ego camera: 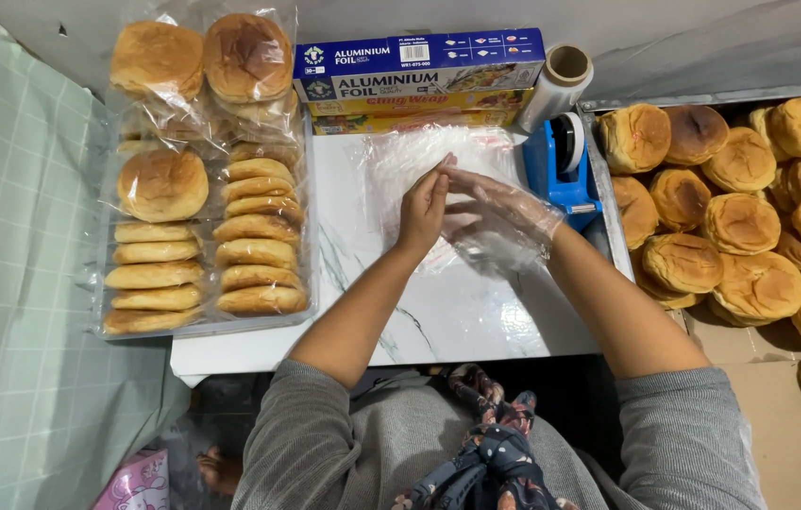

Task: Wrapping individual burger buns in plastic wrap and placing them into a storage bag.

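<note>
I look straight down from the head camera at my two hands meeting over a white marbled tabletop. My left hand is bare, its fingers held straight and close together, their tips touching the fingertips of my right hand. The right hand wears a loose clear plastic glove that bunches at the wrist; its fingers are stretched out and slightly apart, clamped on nothing that I can see. Under both hands a clear plastic sheet lies flat on the tabletop. Behind it, a blue foil box sits stacked on other boxes, with a roll of cling wrap leaning beside it and a blue tape dispenser just beside my right hand. On my left a clear tray of bagged buns rests on the tabletop edge; on my right loose buns fill a cardboard box
</note>
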